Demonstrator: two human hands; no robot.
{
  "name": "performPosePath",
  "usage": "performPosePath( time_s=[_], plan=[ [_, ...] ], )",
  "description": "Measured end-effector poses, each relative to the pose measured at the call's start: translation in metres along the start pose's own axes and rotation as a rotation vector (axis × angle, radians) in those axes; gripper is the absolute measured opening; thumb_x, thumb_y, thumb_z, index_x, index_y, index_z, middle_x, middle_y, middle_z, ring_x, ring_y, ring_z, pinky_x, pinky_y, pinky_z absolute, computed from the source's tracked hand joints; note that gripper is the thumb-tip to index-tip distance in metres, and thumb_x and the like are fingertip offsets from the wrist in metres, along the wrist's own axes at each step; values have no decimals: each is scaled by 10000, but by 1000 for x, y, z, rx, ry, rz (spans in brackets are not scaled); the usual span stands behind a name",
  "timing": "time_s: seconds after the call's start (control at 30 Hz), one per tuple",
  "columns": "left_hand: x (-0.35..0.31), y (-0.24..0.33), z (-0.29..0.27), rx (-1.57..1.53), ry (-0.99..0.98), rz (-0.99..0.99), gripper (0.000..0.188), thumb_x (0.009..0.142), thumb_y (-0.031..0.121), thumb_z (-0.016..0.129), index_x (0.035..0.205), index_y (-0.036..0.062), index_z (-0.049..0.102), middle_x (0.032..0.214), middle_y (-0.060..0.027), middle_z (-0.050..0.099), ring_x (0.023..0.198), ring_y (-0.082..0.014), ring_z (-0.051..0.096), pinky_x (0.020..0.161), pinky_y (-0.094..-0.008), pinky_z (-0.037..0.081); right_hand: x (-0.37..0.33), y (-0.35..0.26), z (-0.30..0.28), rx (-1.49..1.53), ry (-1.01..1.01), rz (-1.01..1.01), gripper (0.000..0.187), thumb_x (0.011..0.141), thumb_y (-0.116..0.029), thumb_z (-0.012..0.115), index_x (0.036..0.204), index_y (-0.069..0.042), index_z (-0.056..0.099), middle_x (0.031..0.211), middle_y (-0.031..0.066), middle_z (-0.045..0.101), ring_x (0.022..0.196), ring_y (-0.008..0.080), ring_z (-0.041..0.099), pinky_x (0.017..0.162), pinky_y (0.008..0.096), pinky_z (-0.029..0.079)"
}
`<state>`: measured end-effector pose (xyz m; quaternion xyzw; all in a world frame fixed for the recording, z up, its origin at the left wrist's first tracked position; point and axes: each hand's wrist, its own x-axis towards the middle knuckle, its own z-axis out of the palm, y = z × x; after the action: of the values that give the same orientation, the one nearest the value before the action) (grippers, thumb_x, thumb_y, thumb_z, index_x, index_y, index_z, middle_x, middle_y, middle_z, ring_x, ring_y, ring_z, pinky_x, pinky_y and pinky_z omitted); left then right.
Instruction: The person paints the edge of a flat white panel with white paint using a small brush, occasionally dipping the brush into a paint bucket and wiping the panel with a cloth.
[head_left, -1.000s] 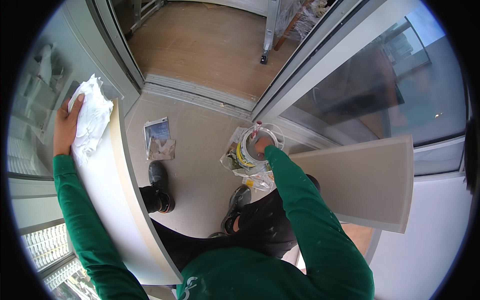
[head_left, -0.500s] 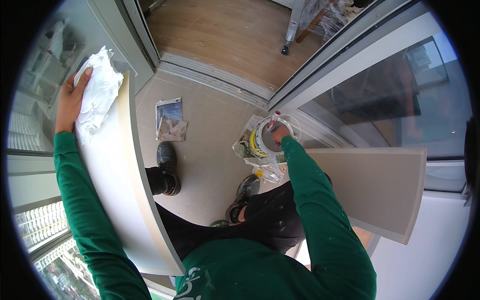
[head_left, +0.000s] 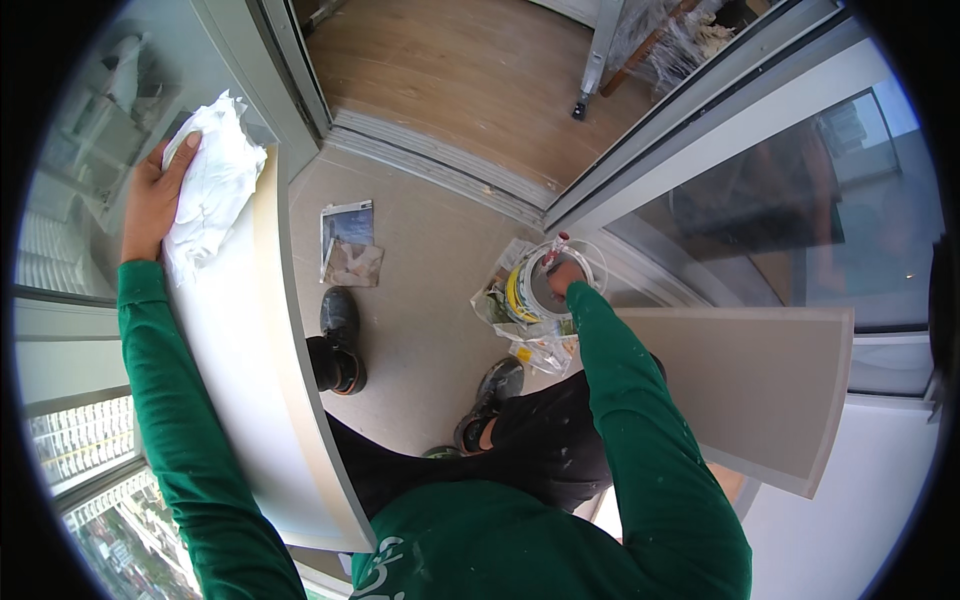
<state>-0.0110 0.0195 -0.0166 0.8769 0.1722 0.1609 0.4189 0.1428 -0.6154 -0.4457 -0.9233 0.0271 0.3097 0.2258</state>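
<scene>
A long white panel (head_left: 228, 330) with a cream band along its edge slants at my left side. At its far end lies a crumpled white sheet (head_left: 215, 190), plastic or paper. My left hand (head_left: 158, 195) clasps this end, thumb over the sheet and fingers behind, hidden. Down on the floor, front right, stands a round white bucket (head_left: 518, 293) with a yellow label. My right hand (head_left: 567, 277) reaches over its rim with curled fingers, mostly hidden. Beside that hand a red-tipped handle (head_left: 557, 248) sticks up, perhaps a brush; whether I grip it is unclear.
Plastic wrapping (head_left: 545, 352) lies under and around the bucket. A second pale panel (head_left: 745, 385) extends to my right. Printed sheets (head_left: 350, 245) rest on the tiles ahead. Beyond them runs a sliding-door track (head_left: 440, 165), with glass on both sides. A metal leg (head_left: 590, 75) stands indoors.
The whole view has shifted slightly, so things sit a little further right and lower. Both hands keep their places, at the panel end and at the bucket.
</scene>
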Motion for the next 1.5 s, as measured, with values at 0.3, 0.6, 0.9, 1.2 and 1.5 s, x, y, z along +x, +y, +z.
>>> performPosePath(
  time_s=[0.3,0.6,0.9,1.2,1.5],
  plan=[
    [-1,2,3,-31,10,22,554,1032,441,723,1195,-89,724,1008,-94,782,856,-106,694,788,-255,550,28,19,14,-185,-76,-85,331,830,-175,752,1128,-42,810,1210,209,758,1159,385,707,1032,451,547],
    [-7,4,1,16,78,52,587,1014,484,728,1127,-91,733,943,-120,781,799,-138,702,759,-277,557,-14,-36,-19,-106,-223,18,258,922,-228,669,938,-4,797,777,149,775,673,278,766,693,403,622],
    [7,17,22,88,43,91,664,995,563,704,1147,-83,741,920,-159,786,792,-201,745,780,-322,574,-108,-45,-130,309,-253,-12,203,901,-136,764,1032,16,795,846,103,784,655,189,760,512,330,562],
    [13,32,43,29,-28,164,654,998,544,705,1184,-82,736,935,-180,788,818,-240,755,816,-357,581,-193,-28,-162,273,-66,-54,245,944,-183,780,1148,-47,795,951,56,793,734,153,761,516,294,555],
    [8,32,40,12,-43,160,642,999,527,712,1183,-88,733,936,-181,788,823,-230,752,816,-355,579,-199,-15,-145,67,-43,-102,215,900,-181,753,1072,-79,831,898,58,792,738,142,756,533,304,582]
  ],
)
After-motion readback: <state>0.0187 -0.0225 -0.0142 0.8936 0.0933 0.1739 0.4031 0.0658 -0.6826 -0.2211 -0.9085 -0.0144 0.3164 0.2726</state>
